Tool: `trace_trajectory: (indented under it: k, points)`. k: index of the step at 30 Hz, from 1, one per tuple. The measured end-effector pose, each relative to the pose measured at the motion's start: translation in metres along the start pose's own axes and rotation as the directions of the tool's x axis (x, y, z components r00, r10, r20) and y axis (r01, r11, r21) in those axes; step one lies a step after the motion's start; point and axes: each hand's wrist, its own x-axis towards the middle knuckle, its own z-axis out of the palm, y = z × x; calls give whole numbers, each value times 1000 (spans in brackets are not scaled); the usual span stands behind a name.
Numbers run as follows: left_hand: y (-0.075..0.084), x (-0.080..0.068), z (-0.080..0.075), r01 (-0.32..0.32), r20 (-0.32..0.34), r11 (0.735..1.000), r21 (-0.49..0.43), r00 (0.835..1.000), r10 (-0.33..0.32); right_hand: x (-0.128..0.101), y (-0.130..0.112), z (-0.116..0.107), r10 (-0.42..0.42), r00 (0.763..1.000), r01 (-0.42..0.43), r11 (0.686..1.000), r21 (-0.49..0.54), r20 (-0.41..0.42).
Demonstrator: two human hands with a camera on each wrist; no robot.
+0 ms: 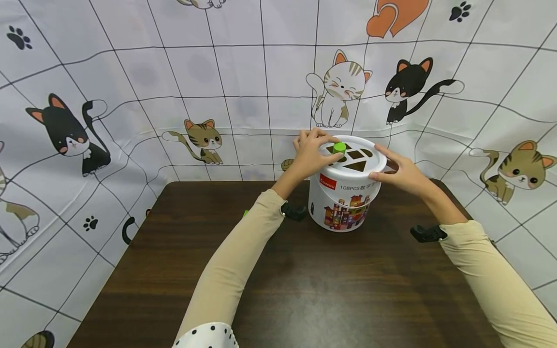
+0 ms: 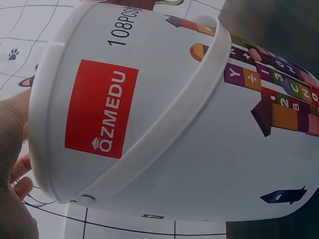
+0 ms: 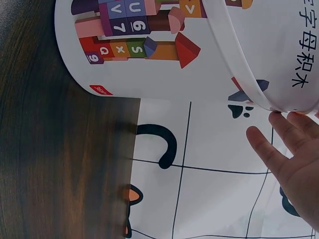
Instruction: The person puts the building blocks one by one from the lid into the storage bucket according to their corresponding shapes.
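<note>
A white toy bucket [image 1: 344,203] with printed blocks on its side stands at the far middle of the dark wooden table [image 1: 304,280]. Its lid [image 1: 370,162] has shaped holes. My left hand [image 1: 319,145] pinches a green block [image 1: 339,147] sitting in one of the lid's holes. My right hand [image 1: 387,169] rests with straight fingers against the lid's right rim. The left wrist view is filled by the bucket [image 2: 174,124], with the palm [image 2: 10,149] at its left edge. In the right wrist view, straight fingers [image 3: 264,144] touch the bucket's rim [image 3: 259,94].
A cat-print cloth [image 1: 130,96] hangs behind and to both sides of the table. A small green piece [image 1: 245,212] peeks out beside my left sleeve. Black wrist mounts [image 1: 428,233] sit on both forearms. The table's near half is bare wood.
</note>
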Motion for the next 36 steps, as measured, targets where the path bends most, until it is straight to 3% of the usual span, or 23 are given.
trace_trajectory:
  k: [28, 36]
  points:
    - [-2, -2, 5, 72, 51, 996, -47, 996, -70, 2, 1, 1, -8, 1000, 8, 1000, 7, -5]
    - [-4, -1, 7, 83, 30, 993, -78, 996, -81, 1, 0, 1, -10, 1000, 10, 1000, 10, -3]
